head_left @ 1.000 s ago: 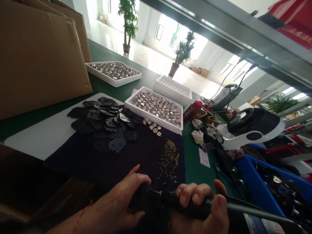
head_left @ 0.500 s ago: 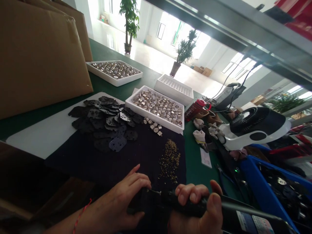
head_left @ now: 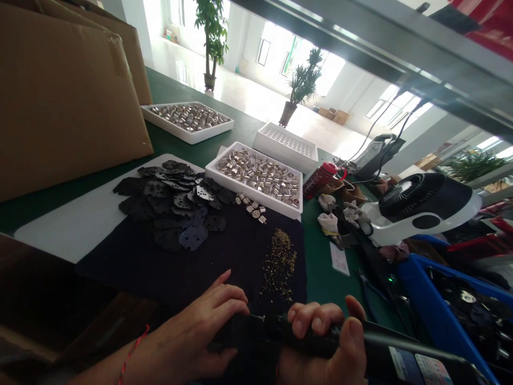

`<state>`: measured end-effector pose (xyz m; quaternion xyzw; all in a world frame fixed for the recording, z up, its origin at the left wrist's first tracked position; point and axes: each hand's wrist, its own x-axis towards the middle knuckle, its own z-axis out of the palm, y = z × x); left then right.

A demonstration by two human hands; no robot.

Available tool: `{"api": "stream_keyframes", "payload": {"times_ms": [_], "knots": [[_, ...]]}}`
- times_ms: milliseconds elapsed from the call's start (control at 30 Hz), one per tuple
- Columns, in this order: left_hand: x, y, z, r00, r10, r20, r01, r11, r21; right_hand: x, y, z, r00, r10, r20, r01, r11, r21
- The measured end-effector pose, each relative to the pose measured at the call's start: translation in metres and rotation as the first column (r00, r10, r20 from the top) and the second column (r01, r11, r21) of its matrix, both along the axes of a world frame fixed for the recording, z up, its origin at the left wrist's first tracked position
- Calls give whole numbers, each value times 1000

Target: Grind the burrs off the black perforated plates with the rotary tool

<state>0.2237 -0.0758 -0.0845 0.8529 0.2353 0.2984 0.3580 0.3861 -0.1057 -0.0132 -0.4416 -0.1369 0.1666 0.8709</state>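
My right hand (head_left: pixel 326 339) is wrapped round a black electric screwdriver (head_left: pixel 385 347), which lies nearly level and points left. Its thin bit (head_left: pixel 256 317) reaches to the fingertips of my left hand (head_left: pixel 208 329). That hand curls round something dark, too shadowed against the dark cloth (head_left: pixel 136 256) to make out. Small brass-coloured screws (head_left: pixel 281 259) lie scattered on the cloth beyond the screwdriver. Farther back is a heap of black perforated plates (head_left: pixel 160 195). A few small silver cylindrical motors (head_left: pixel 255 213) rest near a white tray (head_left: pixel 252 191) filled with more of them.
Another white tray (head_left: pixel 194 138) of cylinders and a white perforated tray (head_left: pixel 284 144) stand behind. Cardboard boxes (head_left: pixel 72 101) border the left. On the right are a red bottle (head_left: pixel 318 179), a black-and-white fan (head_left: pixel 425 206), pliers (head_left: pixel 371 291) and a blue bin (head_left: pixel 425 305) of dark parts.
The view has shifted very slightly. Both hands and the screwdriver keep almost the same place, with the bit still at my left fingertips.
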Motion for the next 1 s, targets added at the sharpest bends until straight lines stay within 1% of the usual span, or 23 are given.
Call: {"api": "stream_keyframes", "payload": {"times_ms": [167, 367, 500, 567, 700, 867, 1000], "knots": [[1, 1, 3, 1000, 0, -11, 1, 1000, 11, 4, -4, 2, 999, 2, 49, -4, 1000, 26], [-1, 3, 2, 1000, 3, 21, -1, 997, -77, 2, -7, 8, 1000, 6, -6, -6, 1000, 26], [-1, 1, -2, 999, -5, 41, 10, 994, -110, -1, -7, 10, 999, 27, -17, -27, 999, 40], [-1, 1, -4, 999, -9, 50, 14, 993, -115, -2, -7, 10, 998, 54, -21, -54, 998, 39], [1, 1, -5, 1000, -13, 17, 14, 996, -92, -1, -6, 7, 995, 101, -28, -100, 994, 39], [2, 1, -2, 1000, -10, 2, 10, 993, -115, -2, -6, 4, 993, 114, 7, -114, 991, 73], [3, 1, -1, 1000, -9, 15, 11, 992, -128, -3, -8, 4, 997, 80, 22, -81, 994, 76]]}}
